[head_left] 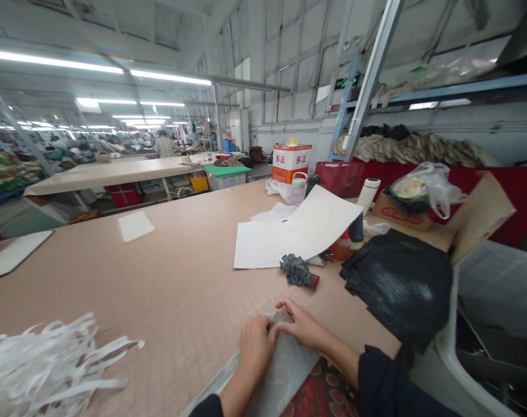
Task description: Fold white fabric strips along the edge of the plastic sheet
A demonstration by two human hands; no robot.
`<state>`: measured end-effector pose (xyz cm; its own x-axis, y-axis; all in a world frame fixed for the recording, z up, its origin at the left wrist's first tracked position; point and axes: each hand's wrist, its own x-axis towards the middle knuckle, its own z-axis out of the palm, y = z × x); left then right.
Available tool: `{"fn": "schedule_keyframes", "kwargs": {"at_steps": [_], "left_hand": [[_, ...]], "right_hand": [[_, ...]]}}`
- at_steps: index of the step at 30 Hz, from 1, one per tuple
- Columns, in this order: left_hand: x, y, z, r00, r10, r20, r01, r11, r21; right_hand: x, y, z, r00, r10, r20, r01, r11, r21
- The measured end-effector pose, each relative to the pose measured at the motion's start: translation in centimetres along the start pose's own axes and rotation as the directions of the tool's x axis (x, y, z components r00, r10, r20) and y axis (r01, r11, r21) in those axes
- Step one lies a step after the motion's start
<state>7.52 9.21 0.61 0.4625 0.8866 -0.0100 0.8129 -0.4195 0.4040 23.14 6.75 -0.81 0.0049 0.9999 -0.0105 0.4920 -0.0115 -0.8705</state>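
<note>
A translucent plastic sheet or bag point(285, 362) lies at the table's front edge, close to my body. My left hand point(255, 340) is closed on its far end, fingers curled inward. From the other side my right hand point(302, 325) pinches the same end, thumb and fingertips meeting beside the left hand. The fingertips partly hide the gripped plastic. Below it, a dark patterned fabric with red and brown circles point(324, 394) shows near my right sleeve. Just beyond the hands rests a crumpled grey glove with a red cuff point(299, 272).
White strips point(50, 365) are heaped at left on the tan table point(180, 278). Large white sheets point(263, 243) lie ahead. At right are black sheets point(402, 284), a white flask point(368, 194) and a cardboard box point(400, 213). An orange-white canister point(292, 162) stands at the back.
</note>
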Motion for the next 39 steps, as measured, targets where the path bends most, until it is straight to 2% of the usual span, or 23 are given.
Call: {"fn": "schedule_keyframes", "kwargs": {"at_steps": [3, 8, 11, 15, 18, 28, 39], "left_hand": [[0.4, -0.2, 0.6, 1.0, -0.023, 0.0, 0.023, 1.0, -0.004], [-0.3, -0.1, 1.1, 0.999, 0.027, -0.029, -0.026, 0.999, 0.035], [-0.7, -0.1, 1.6, 0.989, 0.131, -0.072, -0.12, 0.983, 0.142], [-1.0, -0.4, 2.5, 0.952, 0.284, -0.115, -0.237, 0.92, 0.312], [-1.1, -0.6, 2.8, 0.936, 0.331, -0.117, -0.273, 0.896, 0.35], [-1.5, -0.7, 3.1, 0.898, 0.415, -0.144, -0.321, 0.845, 0.429], [-1.5, -0.5, 2.7, 0.93, 0.364, -0.06, -0.311, 0.862, 0.4]], "right_hand": [[0.8, 0.6, 0.4, 1.0, 0.013, -0.025, -0.013, 1.0, -0.019], [1.0, 1.0, 1.0, 0.996, -0.05, -0.073, 0.033, 0.975, -0.219], [0.6, 0.6, 1.1, 0.989, -0.114, -0.092, 0.068, 0.915, -0.397], [0.3, -0.4, 0.7, 0.989, -0.146, -0.005, 0.116, 0.804, -0.584], [0.8, -0.8, 0.4, 0.995, -0.092, 0.037, 0.096, 0.802, -0.589], [2.4, -1.1, 0.5, 1.0, 0.008, 0.018, 0.003, 0.823, -0.568], [2.4, -1.2, 0.2, 0.998, -0.014, 0.06, 0.044, 0.85, -0.525]]}}
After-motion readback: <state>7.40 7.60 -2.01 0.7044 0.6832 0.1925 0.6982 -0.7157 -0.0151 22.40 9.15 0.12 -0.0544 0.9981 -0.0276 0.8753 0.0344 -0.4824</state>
